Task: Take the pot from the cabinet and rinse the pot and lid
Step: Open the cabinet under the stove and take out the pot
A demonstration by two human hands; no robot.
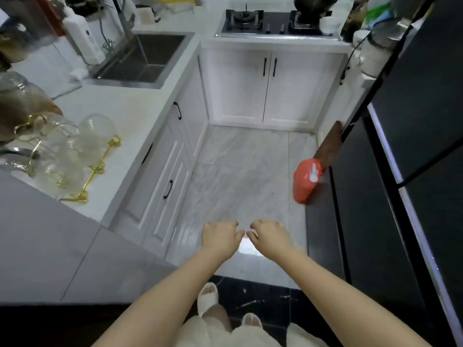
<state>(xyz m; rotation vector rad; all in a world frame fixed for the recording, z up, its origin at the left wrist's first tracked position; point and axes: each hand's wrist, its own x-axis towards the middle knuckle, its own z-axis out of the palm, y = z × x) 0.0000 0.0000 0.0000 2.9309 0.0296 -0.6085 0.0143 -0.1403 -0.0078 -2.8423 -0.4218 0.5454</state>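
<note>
Evidently the task is at its very start: the person stands at the kitchen threshold with both arms stretched forward over the floor (240,171), and no pot or lid is in view among the closed cupboards. The left hand (219,236) and the right hand (269,236) hang side by side, nearly touching at the thumbs, fingers loosely curled and holding nothing.

The pot itself cannot be seen; by the task it should be behind a cabinet door. Two candidates show: the double-door cabinet (269,88) under the gas stove (273,22), straight ahead and well apart from both hands, and the side cabinet (162,171) under the desk (120,113) on the left, nearer the left hand. Which one holds the pot cannot be told.

The next move, as I judge it, calls for stepping forward, bending, and taking one of the black door handles (265,67) to pull a door open. The sink (142,61), set into the desk at the far left, is where rinsing would follow. An orange bag (307,179) on the floor by the dark refrigerator (400,171) lies beside the path and is worth stepping round.
</note>
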